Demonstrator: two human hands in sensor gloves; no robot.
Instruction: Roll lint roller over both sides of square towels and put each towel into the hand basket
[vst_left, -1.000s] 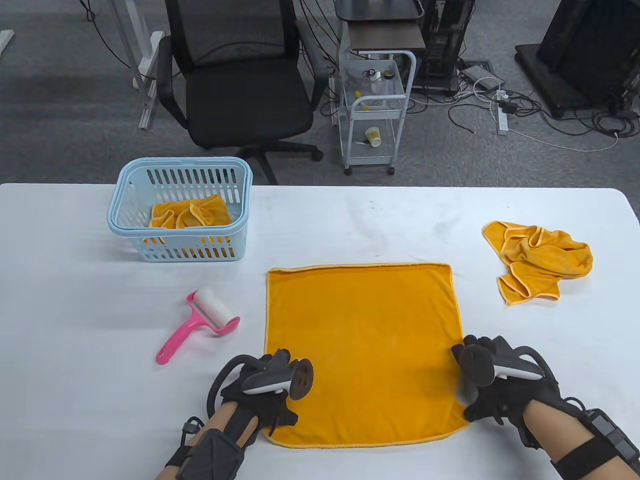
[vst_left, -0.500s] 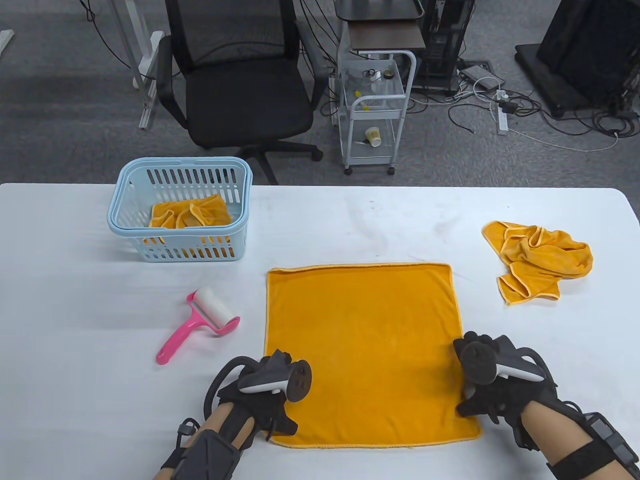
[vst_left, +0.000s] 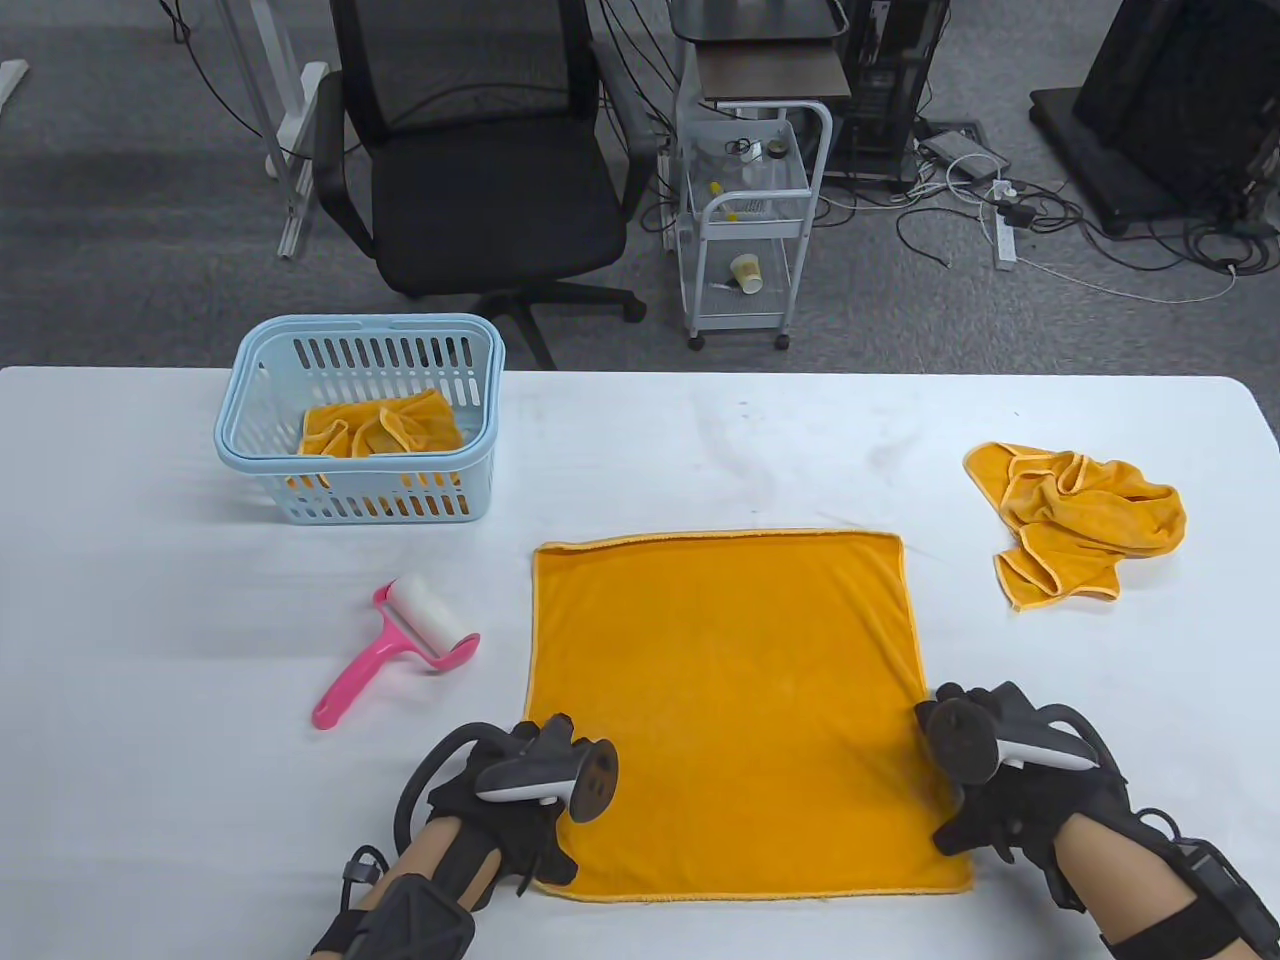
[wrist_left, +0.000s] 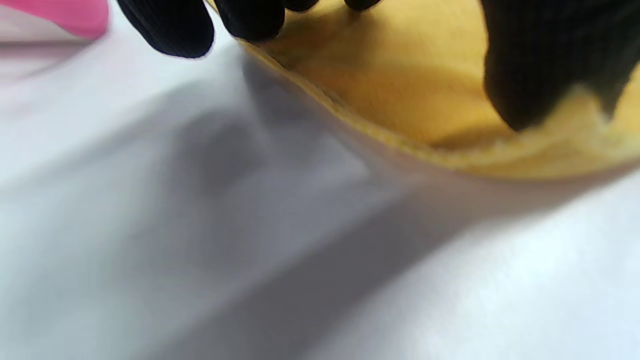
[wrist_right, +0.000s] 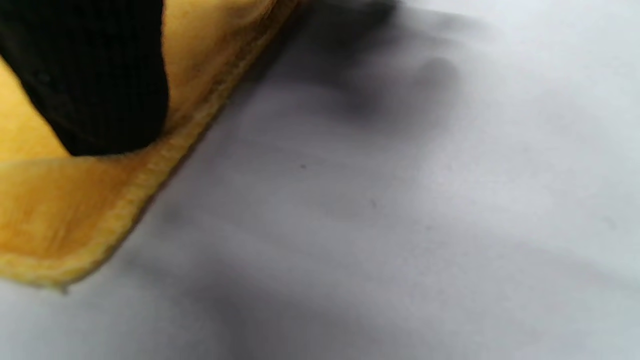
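My left hand (vst_left: 520, 800) and right hand (vst_left: 1010, 790) each pinch a bottom corner of the spread towel (vst_left: 730, 700); I'd tug both corners evenly until it lies flat on the desk (vst_left: 150, 750).

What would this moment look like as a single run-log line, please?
left hand: pinching spread towel near-left corner | right hand: on near-right corner | lint roller: idle on table | hand basket: holds one towel
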